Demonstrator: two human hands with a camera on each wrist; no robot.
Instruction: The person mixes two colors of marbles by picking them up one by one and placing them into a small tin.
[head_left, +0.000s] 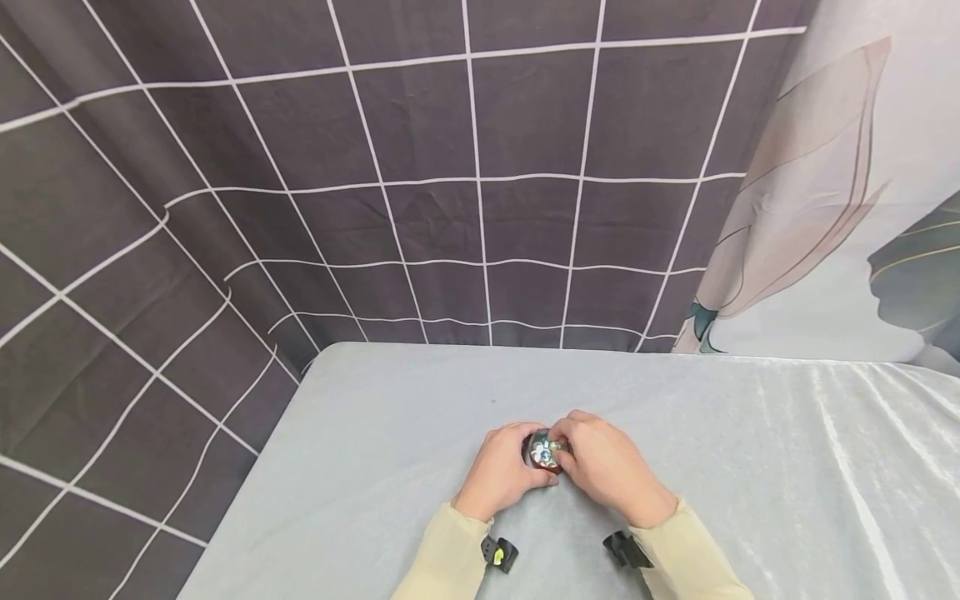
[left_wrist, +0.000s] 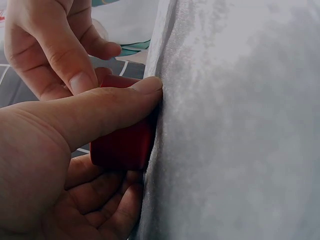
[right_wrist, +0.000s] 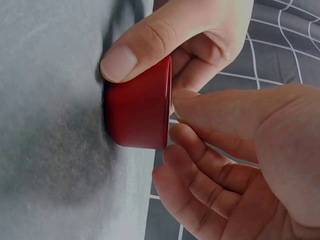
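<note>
A small round red tin (right_wrist: 137, 112) stands on the cloth-covered table; its smooth side narrows a little towards the base. From above, its top (head_left: 543, 453) shows a shiny pattern of white, blue and green, too small to make out. My left hand (head_left: 502, 472) grips the tin's side, thumb on the near side and fingers round the far side. At the tin's top rim, the right hand (head_left: 604, 463) has its thumb and forefinger close together, touching the top. Whether they pinch something there is hidden. The right hand's other fingers (right_wrist: 197, 175) are loosely curled beside the rim.
Pale grey velvety cloth (head_left: 390, 417) covers the table, with folds on the right. Behind and to the left hangs a dark curtain (head_left: 420, 225) with white grid lines. A leaf-patterned curtain (head_left: 817, 192) hangs at the right. Each sleeve carries a black wrist mount (head_left: 627, 550).
</note>
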